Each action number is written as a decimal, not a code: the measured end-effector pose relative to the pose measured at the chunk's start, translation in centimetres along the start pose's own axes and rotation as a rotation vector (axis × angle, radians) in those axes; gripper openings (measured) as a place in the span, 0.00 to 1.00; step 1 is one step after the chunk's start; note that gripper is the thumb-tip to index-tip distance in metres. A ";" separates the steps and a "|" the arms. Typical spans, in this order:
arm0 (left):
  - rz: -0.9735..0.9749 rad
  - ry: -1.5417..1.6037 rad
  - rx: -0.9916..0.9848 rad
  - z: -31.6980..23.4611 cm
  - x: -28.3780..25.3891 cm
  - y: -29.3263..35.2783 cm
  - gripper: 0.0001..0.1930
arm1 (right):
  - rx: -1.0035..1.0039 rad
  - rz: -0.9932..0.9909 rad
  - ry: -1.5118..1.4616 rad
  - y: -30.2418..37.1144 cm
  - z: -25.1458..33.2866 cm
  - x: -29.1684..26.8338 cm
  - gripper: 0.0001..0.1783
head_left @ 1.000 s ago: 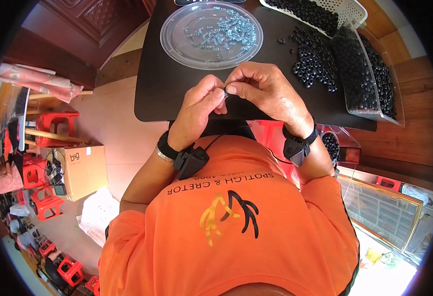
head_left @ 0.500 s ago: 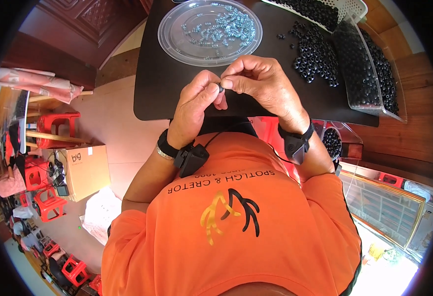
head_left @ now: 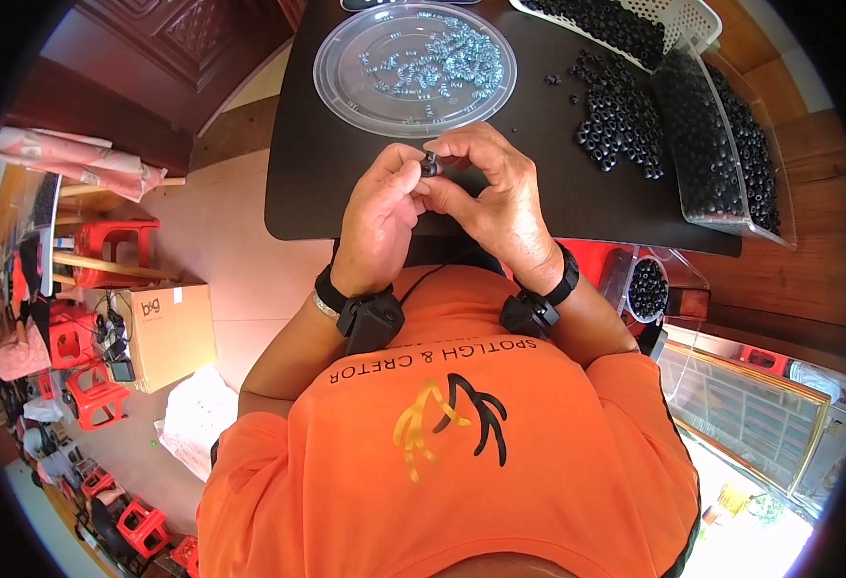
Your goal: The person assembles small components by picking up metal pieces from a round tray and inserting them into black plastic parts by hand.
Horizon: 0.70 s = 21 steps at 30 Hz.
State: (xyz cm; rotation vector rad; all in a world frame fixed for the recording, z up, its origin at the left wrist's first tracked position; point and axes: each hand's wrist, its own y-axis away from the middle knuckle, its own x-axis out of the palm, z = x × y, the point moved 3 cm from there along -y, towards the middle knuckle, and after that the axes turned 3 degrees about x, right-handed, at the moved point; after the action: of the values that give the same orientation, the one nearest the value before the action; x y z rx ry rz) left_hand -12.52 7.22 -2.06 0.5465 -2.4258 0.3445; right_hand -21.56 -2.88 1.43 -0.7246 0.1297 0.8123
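Note:
Over the near edge of the dark table, my left hand [head_left: 383, 214] pinches a small black ring-shaped part [head_left: 430, 166] between thumb and fingers. My right hand [head_left: 492, 193] meets it from the other side, its thumb and fingertips closed on the same part. Whether anything smaller sits inside it is hidden by the fingers. Just beyond my hands lies a round transparent lid [head_left: 341, 101] with many tiny coiled metal springs [head_left: 466, 60] on it. A loose pile of black ring-shaped parts [head_left: 621, 125] is spread on the table to the right of my hands.
A transparent bin [head_left: 698, 159] of black parts stands at the table's right edge, beside a white perforated basket [head_left: 698, 21] of more. Below the table edge is a round container [head_left: 647, 289] of black parts. A cardboard box [head_left: 168, 337] and red stools [head_left: 115, 250] occupy the left floor.
My right hand has turned and moved slightly left and down, its forearm drawn inward. More of the black part shows between my fingertips; my left hand stays nearly in place.

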 end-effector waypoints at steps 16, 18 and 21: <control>0.000 -0.051 -0.001 0.1 0.9 0.0 0.16 | -0.162 -0.050 0.143 0.5 0.3 -0.5 0.14; 0.023 -0.063 -0.020 0.2 0.8 0.2 0.15 | -0.180 -0.074 0.181 0.5 0.5 -0.6 0.12; 0.044 -0.085 -0.017 0.5 -0.3 0.2 0.14 | -0.204 -0.058 0.168 0.5 0.4 -0.6 0.14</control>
State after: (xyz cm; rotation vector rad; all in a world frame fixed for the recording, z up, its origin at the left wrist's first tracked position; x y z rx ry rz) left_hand -12.68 7.31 -2.70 0.5108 -2.5236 0.3252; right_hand -22.37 -2.82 1.69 -0.9858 0.1777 0.7151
